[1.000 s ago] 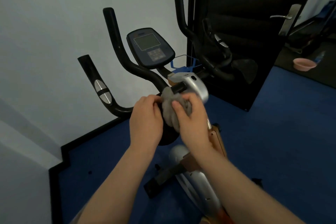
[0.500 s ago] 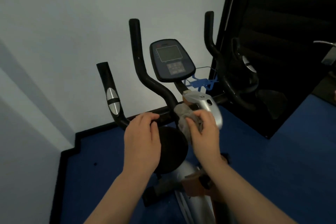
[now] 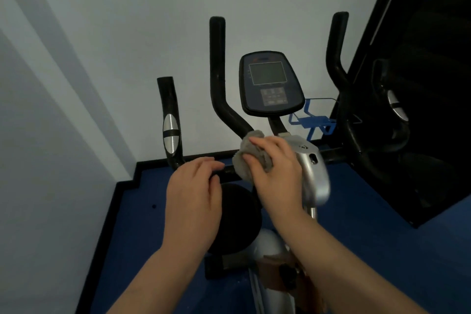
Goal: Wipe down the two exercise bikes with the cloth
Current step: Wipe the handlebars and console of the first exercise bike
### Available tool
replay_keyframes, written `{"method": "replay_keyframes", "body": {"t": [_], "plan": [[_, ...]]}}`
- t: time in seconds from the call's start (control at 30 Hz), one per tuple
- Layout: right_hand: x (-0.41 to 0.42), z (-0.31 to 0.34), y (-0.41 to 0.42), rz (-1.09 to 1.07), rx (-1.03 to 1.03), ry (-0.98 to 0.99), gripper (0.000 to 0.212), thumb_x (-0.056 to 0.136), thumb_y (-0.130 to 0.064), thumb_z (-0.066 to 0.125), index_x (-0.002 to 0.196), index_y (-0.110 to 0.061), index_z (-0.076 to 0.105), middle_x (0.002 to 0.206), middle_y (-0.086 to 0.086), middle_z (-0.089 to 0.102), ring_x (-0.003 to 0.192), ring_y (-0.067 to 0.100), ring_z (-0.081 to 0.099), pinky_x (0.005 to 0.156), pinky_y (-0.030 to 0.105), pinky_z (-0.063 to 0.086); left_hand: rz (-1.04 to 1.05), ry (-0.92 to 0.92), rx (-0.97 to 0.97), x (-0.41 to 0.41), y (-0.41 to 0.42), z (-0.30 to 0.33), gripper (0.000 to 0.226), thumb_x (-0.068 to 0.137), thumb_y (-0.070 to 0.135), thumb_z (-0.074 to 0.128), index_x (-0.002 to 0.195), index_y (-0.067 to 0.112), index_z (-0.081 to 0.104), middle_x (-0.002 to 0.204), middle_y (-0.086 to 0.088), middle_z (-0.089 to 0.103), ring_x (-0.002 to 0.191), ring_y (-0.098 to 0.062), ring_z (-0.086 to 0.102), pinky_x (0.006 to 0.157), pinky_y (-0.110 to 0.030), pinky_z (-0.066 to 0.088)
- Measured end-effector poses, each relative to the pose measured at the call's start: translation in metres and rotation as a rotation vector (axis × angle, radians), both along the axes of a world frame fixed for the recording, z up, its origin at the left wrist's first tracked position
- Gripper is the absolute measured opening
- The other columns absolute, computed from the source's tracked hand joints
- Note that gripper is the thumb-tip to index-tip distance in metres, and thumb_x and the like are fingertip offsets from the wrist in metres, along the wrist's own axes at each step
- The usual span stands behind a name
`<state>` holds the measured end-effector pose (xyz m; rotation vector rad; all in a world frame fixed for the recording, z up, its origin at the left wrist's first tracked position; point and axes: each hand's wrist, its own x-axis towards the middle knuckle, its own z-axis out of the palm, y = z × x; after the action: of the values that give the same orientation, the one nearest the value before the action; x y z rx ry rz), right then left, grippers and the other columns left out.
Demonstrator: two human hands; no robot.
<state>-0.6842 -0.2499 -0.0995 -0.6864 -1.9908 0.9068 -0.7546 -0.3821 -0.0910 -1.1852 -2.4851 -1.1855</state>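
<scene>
Right hand: my right hand [image 3: 276,176] bunches the grey cloth [image 3: 248,154] in curled fingers.
Cloth: pressed where the handlebar [image 3: 224,109] meets the silver stem housing [image 3: 314,173].
Left hand: my left hand [image 3: 193,196] has loosely bent fingers over the crossbar; whether they touch it I cannot tell.
Bike: console [image 3: 270,84] above, blue bottle cage [image 3: 312,120] to its right.

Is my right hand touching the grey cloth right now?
Touching. The head view shows the right hand with fingers curled over the grey cloth, pressing it against the handlebar.

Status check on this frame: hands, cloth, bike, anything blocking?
Right hand grips grey cloth against handlebar base by silver stem cover. Left hand loosely curled at crossbar, holding nothing. Console not being wiped. No obstruction.
</scene>
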Motion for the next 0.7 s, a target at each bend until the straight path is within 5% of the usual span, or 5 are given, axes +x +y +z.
{"method": "replay_keyframes", "body": {"t": [0.17,0.33,0.5,0.7], "plan": [[0.034,-0.022,-0.014,0.028,-0.046,0.043,0.031,0.084,-0.019,0.074,0.11,-0.032,0.063,0.114,-0.012,0.055,0.107,-0.005,0.052,0.088,0.005,0.04,-0.008,0.068,0.015,0.008,0.0,0.006,0.018,0.087,0.009,0.062,0.097,0.023,0.07,0.097,0.013,0.062,0.093,-0.007,0.055,0.084,-0.036,0.047],[-0.003,-0.002,0.016,0.032,-0.071,-0.001,0.019,0.089,-0.025,0.068,0.108,-0.021,0.063,0.111,-0.01,0.053,0.096,-0.005,0.049,0.084,0.004,0.037,0.049,-0.02,-0.046,0.009,0.005,0.001,0.013,0.093,0.021,0.056,0.097,0.027,0.067,0.091,0.018,0.058,0.088,0.0,0.047,0.071,-0.013,0.038],[0.027,-0.022,-0.009,-0.003,-0.034,0.055,0.023,0.087,-0.021,0.07,0.105,-0.031,0.06,0.105,-0.017,0.051,0.102,-0.017,0.045,0.084,-0.002,0.033,0.07,-0.024,-0.041,0.008,0.004,-0.002,0.012,0.093,0.023,0.055,0.093,0.026,0.066,0.087,0.017,0.057,0.087,0.0,0.045,0.069,-0.01,0.036],[0.004,0.005,0.02,0.088,-0.002,-0.084,0.018,0.089,-0.023,0.068,0.106,-0.02,0.064,0.108,-0.009,0.05,0.095,0.001,0.05,0.08,0.002,0.035,0.063,-0.108,0.074,0.006,0.005,-0.006,0.012,0.09,0.023,0.058,0.09,0.031,0.067,0.087,0.02,0.06,0.089,0.001,0.053,0.074,-0.014,0.041]]}}
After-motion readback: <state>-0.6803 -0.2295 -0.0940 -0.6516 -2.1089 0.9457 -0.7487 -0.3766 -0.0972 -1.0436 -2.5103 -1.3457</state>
